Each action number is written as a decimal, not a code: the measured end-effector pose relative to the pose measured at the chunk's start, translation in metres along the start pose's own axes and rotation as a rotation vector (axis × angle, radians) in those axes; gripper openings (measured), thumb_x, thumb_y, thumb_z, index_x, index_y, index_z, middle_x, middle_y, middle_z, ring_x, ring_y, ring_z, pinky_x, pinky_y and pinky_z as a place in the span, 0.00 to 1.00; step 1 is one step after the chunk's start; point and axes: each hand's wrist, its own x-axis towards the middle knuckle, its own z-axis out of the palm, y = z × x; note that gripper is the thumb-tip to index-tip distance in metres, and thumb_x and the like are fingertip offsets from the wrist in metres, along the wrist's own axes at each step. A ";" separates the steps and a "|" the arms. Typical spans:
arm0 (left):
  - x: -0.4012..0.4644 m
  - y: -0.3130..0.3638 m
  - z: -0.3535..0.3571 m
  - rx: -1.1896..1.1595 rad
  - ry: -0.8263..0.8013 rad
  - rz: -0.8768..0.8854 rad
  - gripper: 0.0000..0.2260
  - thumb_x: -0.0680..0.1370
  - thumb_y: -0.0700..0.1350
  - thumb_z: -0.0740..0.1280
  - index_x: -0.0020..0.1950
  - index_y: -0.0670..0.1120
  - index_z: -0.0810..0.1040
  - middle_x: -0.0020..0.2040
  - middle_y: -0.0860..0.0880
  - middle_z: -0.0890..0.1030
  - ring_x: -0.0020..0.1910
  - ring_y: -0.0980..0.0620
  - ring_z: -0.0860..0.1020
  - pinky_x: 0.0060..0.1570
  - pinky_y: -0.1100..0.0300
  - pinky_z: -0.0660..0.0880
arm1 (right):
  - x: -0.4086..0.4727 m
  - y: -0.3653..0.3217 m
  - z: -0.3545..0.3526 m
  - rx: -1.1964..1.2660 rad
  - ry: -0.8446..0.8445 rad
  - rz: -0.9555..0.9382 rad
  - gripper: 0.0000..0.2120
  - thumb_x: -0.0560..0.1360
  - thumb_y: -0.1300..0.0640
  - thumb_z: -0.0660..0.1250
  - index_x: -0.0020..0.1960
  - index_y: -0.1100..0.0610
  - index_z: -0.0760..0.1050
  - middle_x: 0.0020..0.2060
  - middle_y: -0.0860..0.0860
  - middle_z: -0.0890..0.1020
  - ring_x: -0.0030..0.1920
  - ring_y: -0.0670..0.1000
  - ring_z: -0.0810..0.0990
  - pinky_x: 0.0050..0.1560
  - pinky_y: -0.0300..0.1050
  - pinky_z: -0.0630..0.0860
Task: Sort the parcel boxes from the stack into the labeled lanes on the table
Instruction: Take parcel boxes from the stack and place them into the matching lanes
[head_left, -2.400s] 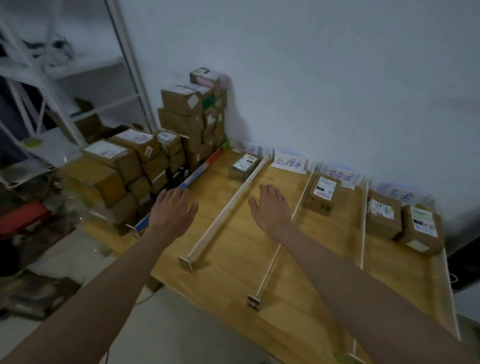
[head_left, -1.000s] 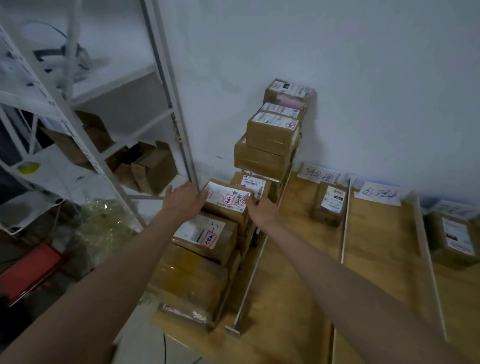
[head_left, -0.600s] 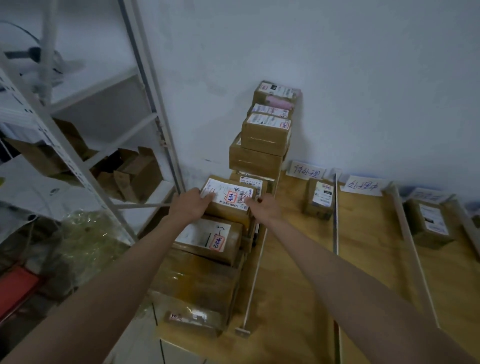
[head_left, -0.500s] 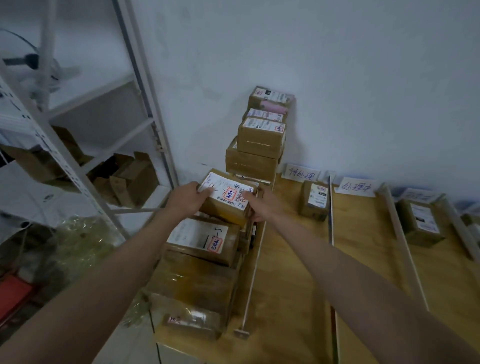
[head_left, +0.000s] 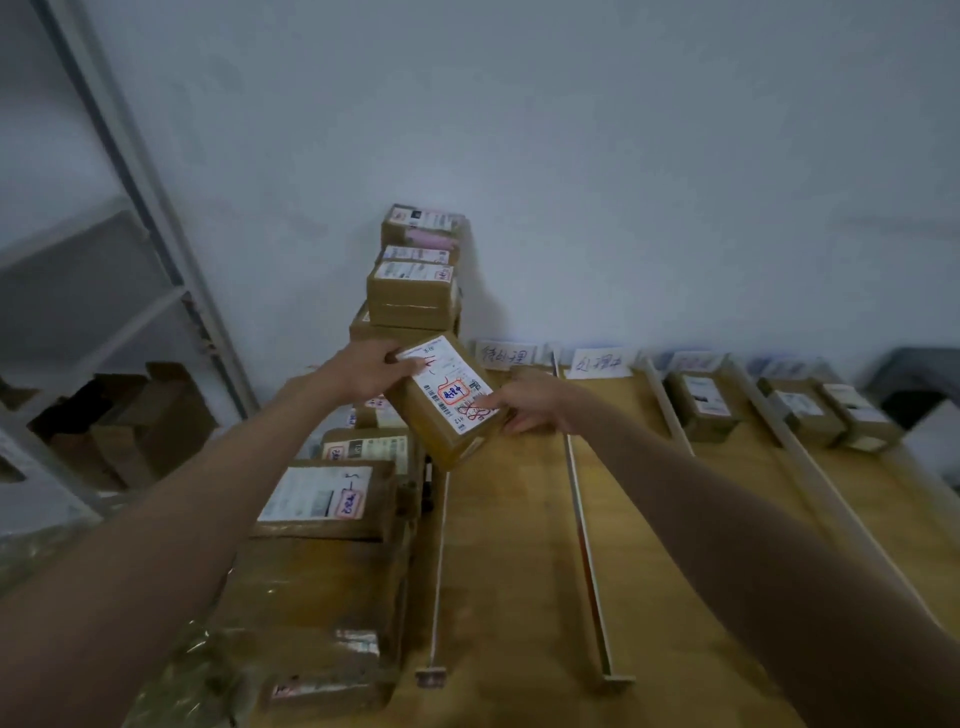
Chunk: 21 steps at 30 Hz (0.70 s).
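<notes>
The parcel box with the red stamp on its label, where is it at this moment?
In the head view the parcel box sits tilted at centre, held between the left hand and right hand, above the table's left edge, before the tall stack.

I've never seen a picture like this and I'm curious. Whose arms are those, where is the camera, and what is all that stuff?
The camera sits on a person's head, looking down, so you see their own arms. The left hand and right hand hold a small brown cardboard parcel with a white label, lifted and tilted. Left of it stands a stack of brown parcels. The wooden table is split by thin rails into lanes, with handwritten paper signs at the wall. More parcels lie in lanes on the right.
</notes>
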 end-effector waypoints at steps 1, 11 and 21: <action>0.005 0.008 0.008 0.005 -0.010 0.011 0.22 0.81 0.60 0.59 0.67 0.48 0.75 0.62 0.48 0.79 0.56 0.48 0.77 0.56 0.54 0.73 | -0.005 0.011 -0.009 -0.002 0.046 0.023 0.17 0.75 0.52 0.73 0.58 0.61 0.77 0.50 0.53 0.84 0.44 0.49 0.83 0.47 0.43 0.82; 0.049 0.109 0.123 0.339 -0.080 0.176 0.28 0.82 0.60 0.52 0.73 0.42 0.68 0.71 0.42 0.71 0.68 0.42 0.71 0.64 0.49 0.71 | -0.052 0.157 -0.105 0.156 0.429 0.244 0.15 0.77 0.52 0.70 0.57 0.63 0.76 0.49 0.56 0.84 0.48 0.52 0.83 0.43 0.42 0.80; 0.105 0.144 0.226 0.459 -0.015 0.138 0.23 0.82 0.59 0.54 0.67 0.44 0.71 0.64 0.43 0.73 0.60 0.44 0.74 0.55 0.50 0.74 | 0.006 0.249 -0.165 0.286 0.450 0.334 0.18 0.78 0.53 0.68 0.64 0.60 0.74 0.58 0.56 0.81 0.55 0.55 0.81 0.51 0.49 0.81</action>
